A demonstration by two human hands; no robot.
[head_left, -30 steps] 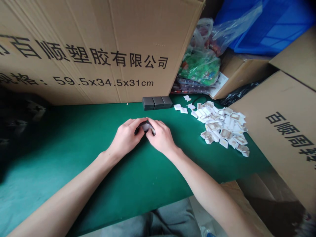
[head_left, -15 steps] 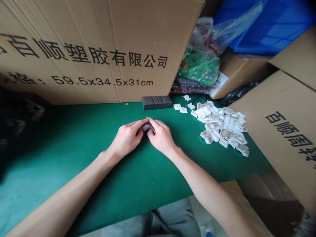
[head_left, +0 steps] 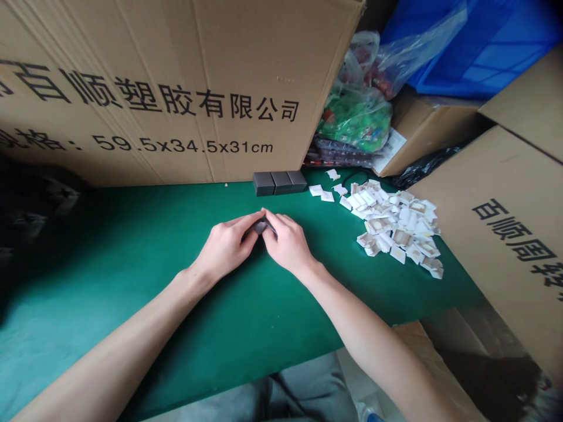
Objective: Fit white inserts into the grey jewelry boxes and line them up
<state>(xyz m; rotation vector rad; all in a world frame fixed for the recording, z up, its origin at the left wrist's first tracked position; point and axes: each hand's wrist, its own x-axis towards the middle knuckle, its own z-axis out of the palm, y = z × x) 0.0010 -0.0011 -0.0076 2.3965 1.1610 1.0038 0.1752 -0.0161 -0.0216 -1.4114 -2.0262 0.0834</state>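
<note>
Both of my hands meet over the green tabletop (head_left: 264,305), fingertips together at the front. Between them is a small dark grey box (head_left: 260,227), mostly covered by the fingers. My left hand (head_left: 226,245) is closed around its left side, thumb on the near face. On the other side my right hand (head_left: 287,240) grips it in the same way. Just beyond the hands, several matching dark grey boxes (head_left: 281,183) stand in a row against a large carton.
The large carton (head_left: 176,53) walls off the back. To the right lies a heap of small white folded card pieces (head_left: 398,220). Plastic bags with green contents (head_left: 358,120), a blue bin (head_left: 484,53) and another carton (head_left: 505,217) stand behind and beside it.
My thumbs have shifted slightly over the dark grey box, so a bit less of it shows between them. Everything else stays in place.
</note>
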